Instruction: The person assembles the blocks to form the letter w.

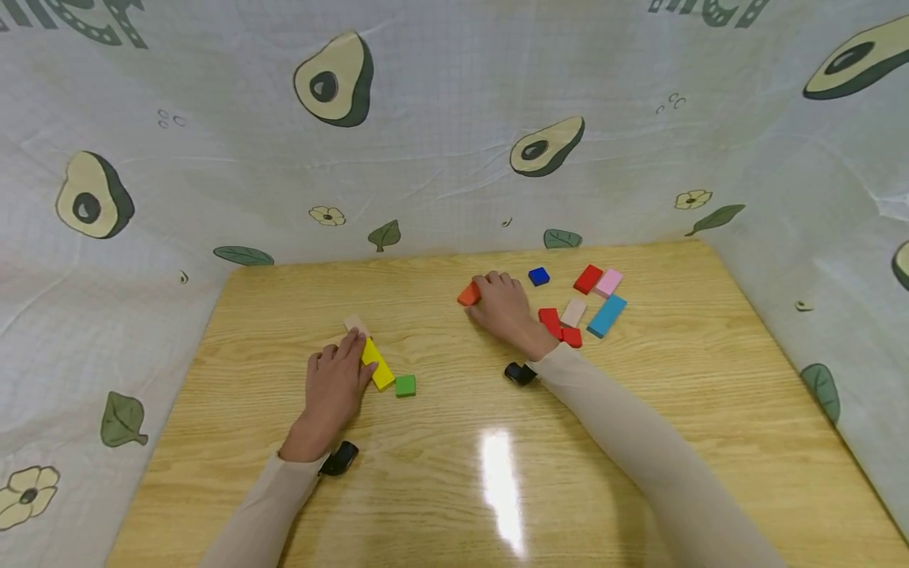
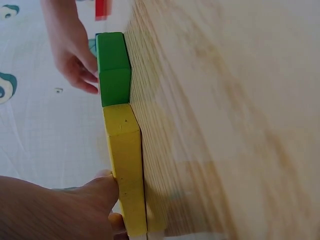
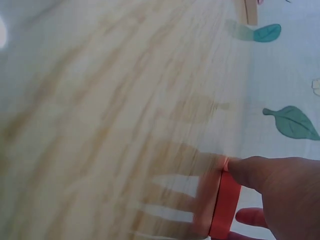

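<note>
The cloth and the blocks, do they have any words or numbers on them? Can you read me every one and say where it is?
"er" (looks like it): green letters on the cloth, top left, the word cut off by the picture's edge.
"er" (looks like it): same, top right, also cut off.
Yellow block: tiny dark marks, too small to read.
Other blocks: none seen.

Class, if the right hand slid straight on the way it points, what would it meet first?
Probably the patterned cloth behind the table; beyond the right hand and the orange-red block it holds, no other block shows in that line, though depth is unclear.
</note>
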A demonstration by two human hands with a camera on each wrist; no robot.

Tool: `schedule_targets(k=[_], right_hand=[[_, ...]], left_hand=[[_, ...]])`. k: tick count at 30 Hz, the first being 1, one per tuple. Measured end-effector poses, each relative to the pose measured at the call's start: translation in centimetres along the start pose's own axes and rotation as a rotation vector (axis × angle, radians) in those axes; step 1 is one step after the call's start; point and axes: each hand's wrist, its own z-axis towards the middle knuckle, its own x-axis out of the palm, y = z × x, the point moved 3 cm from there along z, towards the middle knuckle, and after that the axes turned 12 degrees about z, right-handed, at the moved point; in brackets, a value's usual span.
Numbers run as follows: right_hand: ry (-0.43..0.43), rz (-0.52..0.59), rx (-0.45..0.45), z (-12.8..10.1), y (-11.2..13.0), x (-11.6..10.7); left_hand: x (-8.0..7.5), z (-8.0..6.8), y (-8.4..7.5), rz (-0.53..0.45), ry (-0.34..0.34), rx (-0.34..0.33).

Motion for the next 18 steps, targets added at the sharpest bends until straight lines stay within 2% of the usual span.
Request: schedule_targets(k=[9,18], right_hand=[[-0.006,0.005,-0.009,-0.1,0.4,0.1],[-0.022,0.027,-0.078,-2.0,1.5,-0.1]], left_hand=[[-0.1,-0.1,0.0,-0.002,0.003,0.0],[-0.1,-0.1,0.0,-0.001,-0.007,0.001]])
